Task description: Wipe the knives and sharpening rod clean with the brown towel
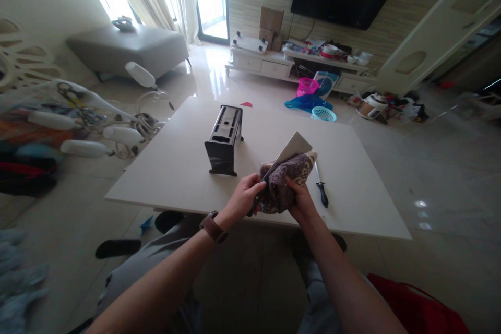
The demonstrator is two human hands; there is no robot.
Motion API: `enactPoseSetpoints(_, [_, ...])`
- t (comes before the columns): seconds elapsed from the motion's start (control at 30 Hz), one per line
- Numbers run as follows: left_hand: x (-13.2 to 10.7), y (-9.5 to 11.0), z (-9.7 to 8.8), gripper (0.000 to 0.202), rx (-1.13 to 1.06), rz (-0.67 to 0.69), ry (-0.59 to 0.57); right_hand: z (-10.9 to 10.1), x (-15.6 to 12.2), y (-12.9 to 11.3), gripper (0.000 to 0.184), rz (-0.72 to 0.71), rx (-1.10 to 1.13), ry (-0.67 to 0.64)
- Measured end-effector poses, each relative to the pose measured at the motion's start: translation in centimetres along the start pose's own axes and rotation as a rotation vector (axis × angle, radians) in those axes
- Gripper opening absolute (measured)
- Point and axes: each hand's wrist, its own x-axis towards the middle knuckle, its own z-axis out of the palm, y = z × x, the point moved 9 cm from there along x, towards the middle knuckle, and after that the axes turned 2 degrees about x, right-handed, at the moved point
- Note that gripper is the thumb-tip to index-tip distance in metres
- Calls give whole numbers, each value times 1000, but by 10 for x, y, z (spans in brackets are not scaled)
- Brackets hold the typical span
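My left hand point(247, 194) is closed around the dark handle of a cleaver point(294, 146), whose broad blade points up and away to the right. A brown patterned towel point(287, 180) is bunched against the blade and hides its lower part. With fingers wrapped into the cloth, my right hand point(300, 198) grips the towel from the right side. Right of the towel, a sharpening steel point(321, 194) with a black handle lies on the white table point(164, 167). A black and silver knife block point(224, 141) with slots in its top stands to the left.
A fallen floor lamp with white shades point(86, 148) and cables lies left of the table. Beyond it are a grey bench point(129, 49) and a cluttered TV cabinet point(250, 65). Pink point(307, 86) and light-blue baskets point(324, 114) sit on the floor; a red bag point(415, 305) is at lower right.
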Motion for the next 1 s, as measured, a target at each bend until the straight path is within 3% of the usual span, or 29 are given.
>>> enactPoseSetpoints(0.17, [1,7,-2,35,18,-24,-24,-2,5,-16,45,-49,-38,-21])
enactPoseSetpoints(0.43, [-5,15,-2,28,83,-52,-65,-41,26,-47,41,-132,79,77])
enactPoseSetpoints(0.53, [-7,15,-1,28,96,-54,-65,-41,26,-40,40,-81,100,85])
enactPoseSetpoints(0.73, [-8,16,-1,29,144,-38,-65,-14,14,-19,39,-66,42,-20])
enactPoseSetpoints(0.87, [-8,19,-1,29,162,-58,-94,-21,15,-17,37,-48,28,48])
enactPoseSetpoints(1.0, [-9,22,-1,30,170,-97,-156,-35,22,-35,39,-83,67,85])
